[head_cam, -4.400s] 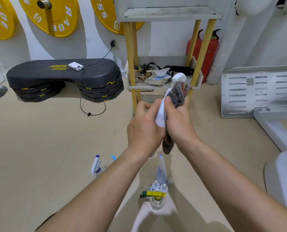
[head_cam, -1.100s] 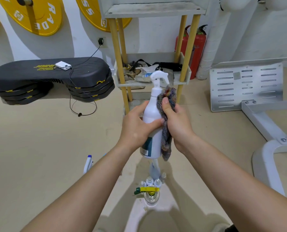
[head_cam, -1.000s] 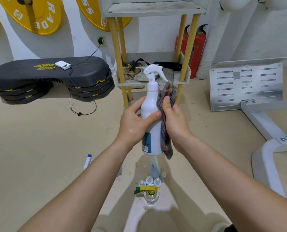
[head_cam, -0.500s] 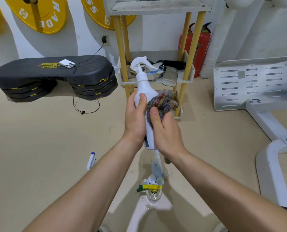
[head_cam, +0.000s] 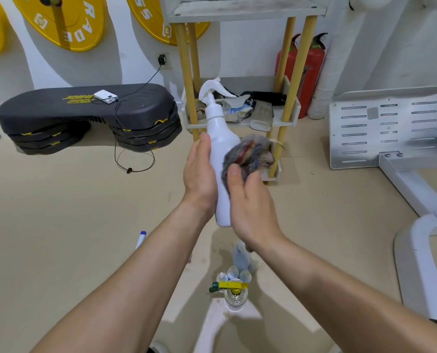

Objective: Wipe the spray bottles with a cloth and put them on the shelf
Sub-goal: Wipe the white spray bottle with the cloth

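Head view, largest first: beige floor [head_cam: 59, 212] all round, white wall behind with yellow weight plates [head_cam: 67, 19] hung on it. Black step platform stack [head_cam: 84, 108] at left, small white device [head_cam: 105, 96] on top, cable running to a wall plug. Perforated metal plate [head_cam: 388, 128] and white machine frame at right. Shelf [head_cam: 237, 15] on yellow posts at centre back, lower tray full of clutter; red fire extinguishers [head_cam: 311, 72] just beside it on the right.

White spray bottle [head_cam: 218, 138] is up in the air in front of the lower tray, near upright, nozzle pointing right, not on the shelf. Left hand [head_cam: 199, 174] grips its left side, fingers wrapped behind and mostly hidden. Right hand [head_cam: 250, 205] holds a bunched grey-red cloth [head_cam: 248, 154] against the bottle's right side, thumb on the cloth.

On the floor below the hands: cluster of small bottles [head_cam: 234, 272], clear bottle with yellow-green trigger [head_cam: 234, 296], blue-tipped sprayer [head_cam: 141, 238] partly behind the left forearm
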{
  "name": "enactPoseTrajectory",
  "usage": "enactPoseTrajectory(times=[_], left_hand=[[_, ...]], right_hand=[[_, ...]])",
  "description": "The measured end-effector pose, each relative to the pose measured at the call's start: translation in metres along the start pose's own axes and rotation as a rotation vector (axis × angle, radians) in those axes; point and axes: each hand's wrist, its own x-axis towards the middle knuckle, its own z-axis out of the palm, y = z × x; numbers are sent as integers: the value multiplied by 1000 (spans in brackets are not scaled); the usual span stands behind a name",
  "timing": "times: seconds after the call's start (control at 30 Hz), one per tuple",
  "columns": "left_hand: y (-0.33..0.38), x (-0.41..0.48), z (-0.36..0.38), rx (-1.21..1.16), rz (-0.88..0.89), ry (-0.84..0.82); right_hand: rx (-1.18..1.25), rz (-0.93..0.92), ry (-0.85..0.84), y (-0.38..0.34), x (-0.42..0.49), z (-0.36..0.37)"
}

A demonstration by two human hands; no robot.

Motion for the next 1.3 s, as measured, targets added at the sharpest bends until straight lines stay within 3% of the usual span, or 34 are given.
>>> enactPoseTrajectory(times=[0.1,0.3,0.4,0.5,0.6,0.73,0.83,0.97,1.2,1.3], left_hand=[[-1,-3,3,-33,7,-21],[2,-8,4,130,33,-82],[9,-9,2,70,-2,-59],[15,-8,0,-36,-72,-41],[16,-8,2,-69,-114,-27],[6,-13,6,180,136,180],[-2,-20,6,260,125,60],[-4,-20,6,207,58,-75],[2,-18,7,116,-34,-148],[6,-17,6,23,-97,-113]], right_hand=[[-69,-109,46,-3,-1,-1],[382,198,-16,-6,17,-9],[474,312,-71,1,21,-4],[408,328,-82,-2,12,-1],[281,197,14,-7,2,-3],[192,53,85,-10,0,-1],[109,-33,98,-8,2,9],[95,35,21,-9,13,0],[485,387,-50,-9,30,-15],[369,319,-3,-9,19,-8]])
